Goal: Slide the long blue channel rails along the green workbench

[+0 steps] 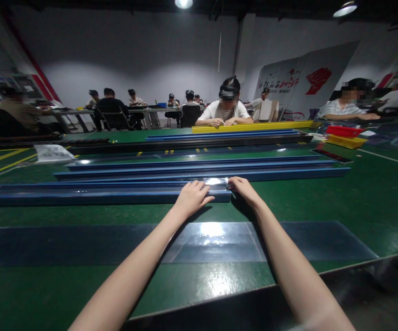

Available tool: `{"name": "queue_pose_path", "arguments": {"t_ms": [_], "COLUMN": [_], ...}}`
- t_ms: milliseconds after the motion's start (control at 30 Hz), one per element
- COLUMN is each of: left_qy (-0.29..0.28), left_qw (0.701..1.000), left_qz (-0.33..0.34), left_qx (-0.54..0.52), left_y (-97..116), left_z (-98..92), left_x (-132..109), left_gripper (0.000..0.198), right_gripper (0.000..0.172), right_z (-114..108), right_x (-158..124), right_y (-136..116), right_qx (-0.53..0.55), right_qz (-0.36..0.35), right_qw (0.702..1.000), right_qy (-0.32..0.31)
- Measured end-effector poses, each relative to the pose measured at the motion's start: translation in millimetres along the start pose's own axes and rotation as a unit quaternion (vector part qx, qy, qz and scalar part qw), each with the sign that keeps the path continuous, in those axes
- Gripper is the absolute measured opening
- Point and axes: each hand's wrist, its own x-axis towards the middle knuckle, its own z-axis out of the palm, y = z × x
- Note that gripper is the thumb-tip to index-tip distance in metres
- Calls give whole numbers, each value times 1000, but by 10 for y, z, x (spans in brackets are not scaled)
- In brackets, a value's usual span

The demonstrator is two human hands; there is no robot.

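A long blue rail (91,193) lies across the green table (357,202), running off to the left. My left hand (192,197) rests on top of its right end, fingers curled over the glossy upper face. My right hand (243,189) pinches the very tip of the same end, where a shiny clear film (216,182) covers the rail. Both forearms reach straight out from the near edge.
More blue rails (199,170) lie parallel behind, then a dark rail (185,145) and a yellow one (254,126). A long clear sheet (212,241) lies flat near the front edge. Red and yellow trays (345,135) sit far right. People sit across the table and further back.
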Motion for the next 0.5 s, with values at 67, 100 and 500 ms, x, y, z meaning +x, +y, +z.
{"name": "queue_pose_path", "arguments": {"t_ms": [67,100,500], "left_qy": [2,6,43], "left_qw": [1000,1000,998], "left_qz": [7,11,26], "left_qx": [4,5,23], "left_y": [-3,-7,37], "left_z": [24,37,56], "left_x": [-23,-35,-171], "left_gripper": [26,22,22], "right_gripper": [30,29,23], "right_z": [3,3,-54], "right_x": [-4,-4,-34], "right_y": [6,7,-23], "right_qx": [22,38,117], "right_qz": [4,9,37], "right_qw": [1000,999,991], "right_qy": [-8,-12,-46]}}
